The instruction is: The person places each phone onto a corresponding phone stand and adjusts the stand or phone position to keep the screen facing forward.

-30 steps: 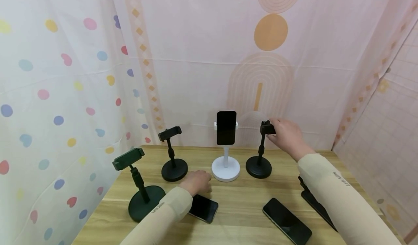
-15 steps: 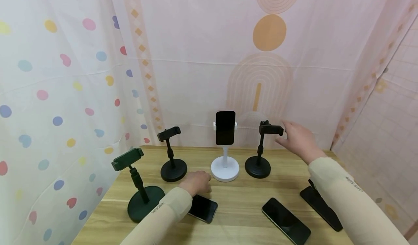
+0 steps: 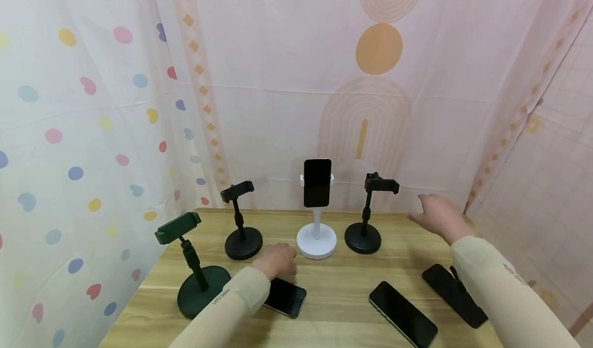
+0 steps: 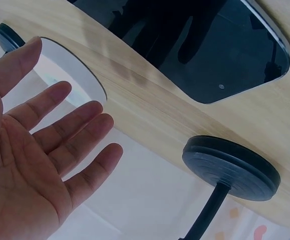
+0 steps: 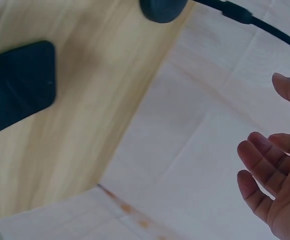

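Observation:
In the head view my left hand (image 3: 276, 260) hovers just behind a phone (image 3: 286, 297) lying on the table; in the left wrist view that hand (image 4: 54, 135) has its fingers spread and holds nothing. My right hand (image 3: 439, 215) is in the air, right of a black stand (image 3: 363, 237) whose horizontal clamp (image 3: 382, 185) is apart from it. The right wrist view shows the relaxed, empty fingers of this hand (image 5: 277, 175). Between the hands stands a white stand (image 3: 316, 241) with an upright phone (image 3: 317, 183) in its clamp.
On the left are a green stand (image 3: 204, 290) and another black stand (image 3: 243, 243). Two more phones lie at the front right, one (image 3: 403, 314) nearer the middle and a dark one (image 3: 451, 291) partly beneath my right sleeve. Curtains (image 3: 273, 132) hang behind the table (image 3: 333, 307).
My right hand has let go of the right black stand's clamp and moved away to the right. My left hand has stayed nearly still. The head view has shifted slightly.

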`<state>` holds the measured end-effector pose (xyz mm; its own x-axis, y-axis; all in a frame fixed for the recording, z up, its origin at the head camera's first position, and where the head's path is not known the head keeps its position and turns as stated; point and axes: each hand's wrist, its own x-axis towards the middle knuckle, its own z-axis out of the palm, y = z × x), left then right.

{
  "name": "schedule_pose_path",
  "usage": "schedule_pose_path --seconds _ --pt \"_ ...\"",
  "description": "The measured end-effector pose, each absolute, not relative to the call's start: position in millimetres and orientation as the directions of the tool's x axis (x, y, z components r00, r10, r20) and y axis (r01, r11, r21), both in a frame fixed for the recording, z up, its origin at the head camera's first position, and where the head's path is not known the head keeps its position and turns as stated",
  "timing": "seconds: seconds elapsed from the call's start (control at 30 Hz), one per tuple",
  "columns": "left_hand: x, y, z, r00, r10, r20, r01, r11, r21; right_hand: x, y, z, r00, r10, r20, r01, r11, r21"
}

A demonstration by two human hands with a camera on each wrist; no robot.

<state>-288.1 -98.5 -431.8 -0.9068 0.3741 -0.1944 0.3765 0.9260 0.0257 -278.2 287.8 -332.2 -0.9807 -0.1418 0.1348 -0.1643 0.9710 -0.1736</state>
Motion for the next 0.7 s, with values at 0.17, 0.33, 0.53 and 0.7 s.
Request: schedule_pose_path --seconds 0.17,0.33,0.53,0.7 --pt "-287 -99 -430 -0.906 0.377 -0.191 0.381 0.925 0.017 -274 298 -350 -0.993 -0.118 0.033 -0.122 0.972 -0.203" --pt "-286 -99 -430 -0.904 0.382 -0.191 0.39 0.921 -0.002 -270 311 -370 -0.995 -0.099 -0.024 -0.092 0.97 -0.225" --pt "-286 -99 -431 -0.903 0.386 -0.191 0.396 0.918 -0.014 -258 320 -389 -0.993 -0.073 -0.094 -0.049 0.97 -0.24" --pt "-286 -99 -433 -0.905 0.383 -0.186 0.394 0.919 -0.025 -247 323 -405 -0.989 -0.052 -0.138 -0.012 0.96 -0.28"
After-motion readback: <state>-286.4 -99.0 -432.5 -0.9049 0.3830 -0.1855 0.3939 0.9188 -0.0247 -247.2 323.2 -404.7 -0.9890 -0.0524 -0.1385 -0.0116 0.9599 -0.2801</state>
